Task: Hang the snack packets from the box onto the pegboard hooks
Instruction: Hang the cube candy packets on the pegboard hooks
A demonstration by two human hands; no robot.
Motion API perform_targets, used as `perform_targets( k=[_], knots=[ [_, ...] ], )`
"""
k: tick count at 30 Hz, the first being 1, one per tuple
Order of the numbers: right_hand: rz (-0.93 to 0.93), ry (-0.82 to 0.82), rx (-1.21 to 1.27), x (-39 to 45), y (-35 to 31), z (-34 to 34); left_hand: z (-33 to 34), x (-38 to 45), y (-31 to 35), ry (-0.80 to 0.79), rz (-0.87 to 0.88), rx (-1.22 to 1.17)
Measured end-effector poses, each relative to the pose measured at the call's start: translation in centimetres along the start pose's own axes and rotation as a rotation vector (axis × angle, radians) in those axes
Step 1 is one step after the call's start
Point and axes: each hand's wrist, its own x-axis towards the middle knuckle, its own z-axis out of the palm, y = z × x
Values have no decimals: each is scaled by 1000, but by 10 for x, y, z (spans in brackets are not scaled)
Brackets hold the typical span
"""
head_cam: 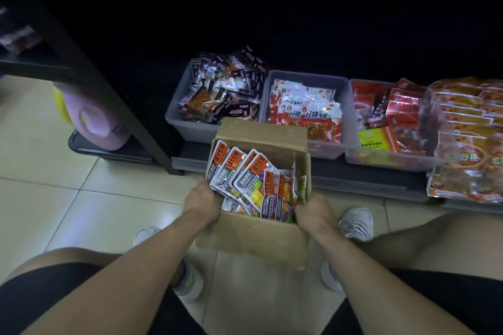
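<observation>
An open cardboard box (pixel 253 236) hangs above the tiled floor between my knees. It is filled with several silver snack packets (pixel 246 179) with orange labels, lying tilted on each other. My left hand (pixel 202 202) grips the box's left wall at the rim. On the right rim, my right hand (pixel 315 211) is closed over the wall. The wall behind is very dark, and no pegboard or hooks can be made out.
Three grey plastic bins (pixel 344 95) of other snack packets stand in a row on a low dark shelf behind the box. Large orange packets (pixel 468 139) pile at the far right. A black shelf post (pixel 114 106) and a pink jug (pixel 95 119) stand at the left.
</observation>
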Motion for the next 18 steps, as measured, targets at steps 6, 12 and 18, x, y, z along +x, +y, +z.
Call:
perform_targets(
  k=[6, 12, 18],
  knots=[
    [-297, 27, 0, -13, -26, -30, -7, 7, 3, -155, -48, -65],
    [-593, -89, -365, -22, -63, -62, -14, 11, 3, -171, 0, 104],
    [-459, -336, -443, -1, -70, -53, -18, 2, 22, -49, 211, 257]
  ],
)
